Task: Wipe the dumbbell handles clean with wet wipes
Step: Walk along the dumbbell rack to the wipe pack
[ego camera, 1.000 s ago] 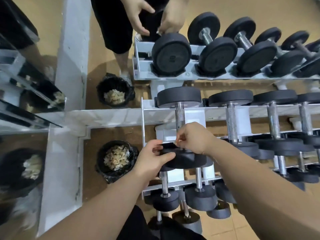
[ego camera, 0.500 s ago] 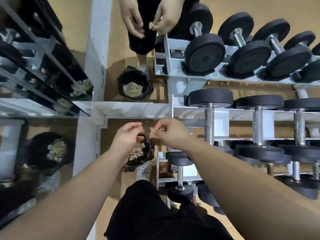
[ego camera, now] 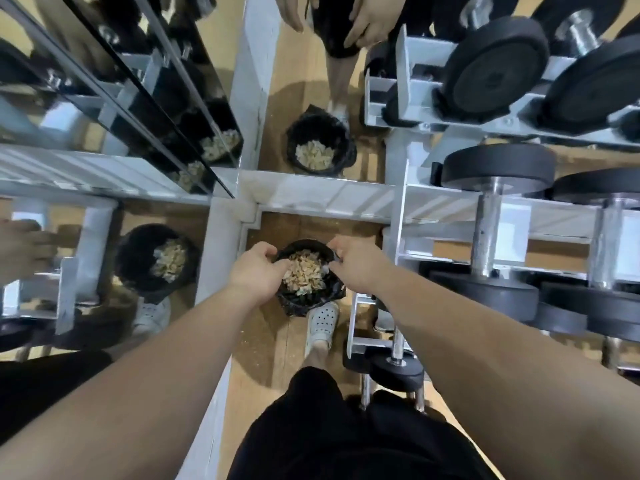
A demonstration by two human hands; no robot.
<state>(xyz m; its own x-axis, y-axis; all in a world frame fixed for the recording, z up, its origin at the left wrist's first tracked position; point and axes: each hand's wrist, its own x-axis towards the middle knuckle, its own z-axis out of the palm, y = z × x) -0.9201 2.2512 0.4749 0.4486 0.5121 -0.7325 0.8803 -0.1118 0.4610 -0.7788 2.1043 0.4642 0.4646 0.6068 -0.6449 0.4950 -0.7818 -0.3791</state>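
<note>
My left hand and my right hand hover side by side over a black-lined bin on the floor, heaped with crumpled used wipes. The fingers of both hands hang loosely curled above the pile and I see nothing gripped in either. A pale scrap lies on the heap just under my right fingertips. To the right, black dumbbells with steel handles sit on the white rack. A small dumbbell rests on a low tier near my right forearm.
Mirror panels on the left and ahead reflect the bin, the rack and a pair of hands. A white ledge runs along the mirror's base. My white perforated shoe stands beside the bin on the wooden floor.
My hands left the small dumbbell on the rack and swung left and down to the bin. The wipe pinched between them half a second ago is no longer in my fingers.
</note>
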